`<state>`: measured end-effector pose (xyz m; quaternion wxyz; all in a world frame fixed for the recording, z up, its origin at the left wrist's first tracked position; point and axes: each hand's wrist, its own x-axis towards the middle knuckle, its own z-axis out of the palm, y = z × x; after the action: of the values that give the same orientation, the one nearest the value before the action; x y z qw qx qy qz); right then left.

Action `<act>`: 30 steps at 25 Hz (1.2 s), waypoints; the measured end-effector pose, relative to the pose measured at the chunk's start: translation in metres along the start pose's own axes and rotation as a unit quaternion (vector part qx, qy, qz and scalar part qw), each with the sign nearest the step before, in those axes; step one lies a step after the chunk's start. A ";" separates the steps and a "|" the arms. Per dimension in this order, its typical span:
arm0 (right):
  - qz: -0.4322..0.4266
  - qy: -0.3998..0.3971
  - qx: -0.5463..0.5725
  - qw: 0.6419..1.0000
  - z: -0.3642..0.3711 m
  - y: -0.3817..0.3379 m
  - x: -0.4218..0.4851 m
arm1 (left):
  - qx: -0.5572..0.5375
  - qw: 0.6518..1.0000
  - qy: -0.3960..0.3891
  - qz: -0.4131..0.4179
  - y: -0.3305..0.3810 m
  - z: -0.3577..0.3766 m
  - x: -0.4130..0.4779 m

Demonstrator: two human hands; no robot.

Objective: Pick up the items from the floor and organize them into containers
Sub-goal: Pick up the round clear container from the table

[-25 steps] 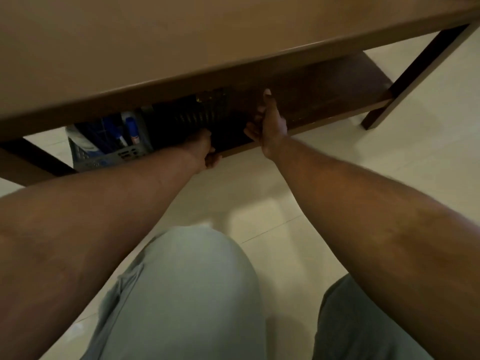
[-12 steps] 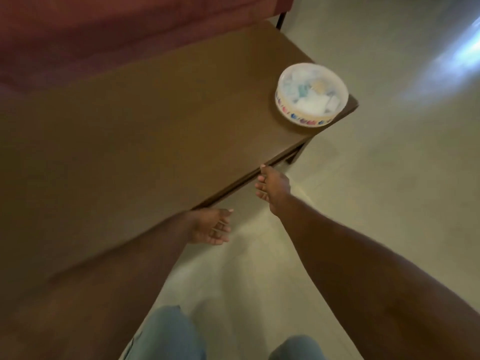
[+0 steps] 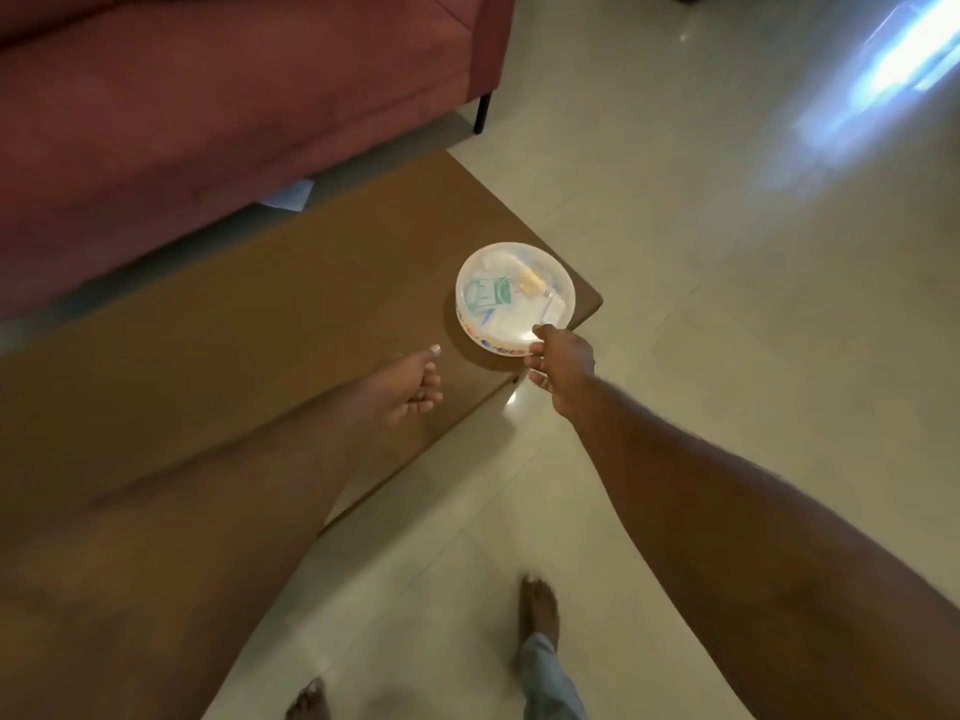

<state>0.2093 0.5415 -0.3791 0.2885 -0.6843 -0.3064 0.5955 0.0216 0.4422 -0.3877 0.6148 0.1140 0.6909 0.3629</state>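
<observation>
Your right hand (image 3: 563, 371) pinches the lower-right rim of the round white plastic container (image 3: 511, 293) at the corner of the brown worktop (image 3: 260, 330); lifting by 1 edge could tip it off.

Nothing is showing clearly enough to read: no words, numbers or brand marks. The round container (image 3: 515, 298) on the counter (image 3: 260, 330) is carrying a band of red and blue print (image 3: 496, 348) along its side wall, but the marks are blurring into coloured blotches. Through its clear lid a green-and-white packet (image 3: 488, 294) is showing some printed pattern, too small and soft to make out as letters.
</observation>
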 end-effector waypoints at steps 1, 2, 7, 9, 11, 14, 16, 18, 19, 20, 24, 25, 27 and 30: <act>0.008 0.003 -0.009 1.000 -0.008 -0.007 0.021 | -0.002 1.000 0.011 0.009 0.010 0.014 0.013; 0.018 0.010 -0.026 0.999 -0.018 -0.010 0.043 | -0.003 1.000 0.025 0.010 0.016 0.028 0.028; 0.038 0.012 -0.089 0.995 -0.051 -0.029 0.139 | -0.021 0.994 0.111 -0.004 0.035 0.093 0.094; 0.041 -0.008 -0.111 0.993 -0.051 -0.028 0.167 | -0.011 0.991 0.133 -0.018 0.037 0.107 0.116; 0.044 -0.037 -0.125 0.991 -0.047 -0.023 0.185 | 0.004 0.986 0.162 -0.025 0.034 0.116 0.135; 0.009 -0.049 -0.135 0.990 -0.041 -0.010 0.201 | -0.003 0.983 0.185 -0.020 0.026 0.121 0.153; 0.017 -0.055 -0.105 0.993 -0.038 -0.002 0.202 | -0.007 0.979 0.203 -0.007 0.020 0.120 0.158; 0.025 -0.056 -0.078 0.995 -0.037 0.005 0.203 | -0.023 0.976 0.215 0.006 0.012 0.119 0.165; 0.029 -0.058 -0.070 0.995 -0.038 0.009 0.201 | -0.047 0.975 0.218 0.008 0.010 0.120 0.163; 0.031 -0.059 -0.066 0.996 -0.038 0.013 0.198 | -0.073 0.975 0.211 0.008 0.008 0.120 0.163; 0.014 -0.063 -0.044 0.997 -0.042 0.036 0.183 | -0.108 0.979 0.172 -0.001 -0.008 0.119 0.155; 0.012 -0.064 -0.038 0.997 -0.046 0.042 0.176 | -0.115 0.980 0.165 0.001 -0.014 0.118 0.150; 0.012 -0.064 -0.020 0.998 -0.056 0.060 0.157 | -0.127 0.978 0.167 0.012 -0.030 0.114 0.130; 0.034 -0.058 0.026 0.997 -0.078 0.094 0.119 | -0.142 0.975 0.167 0.026 -0.067 0.110 0.098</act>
<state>0.3056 0.5694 -0.5163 0.2675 -0.6513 -0.2834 0.6511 0.1226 0.4936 -0.5039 0.4910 -0.0192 0.7220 0.4871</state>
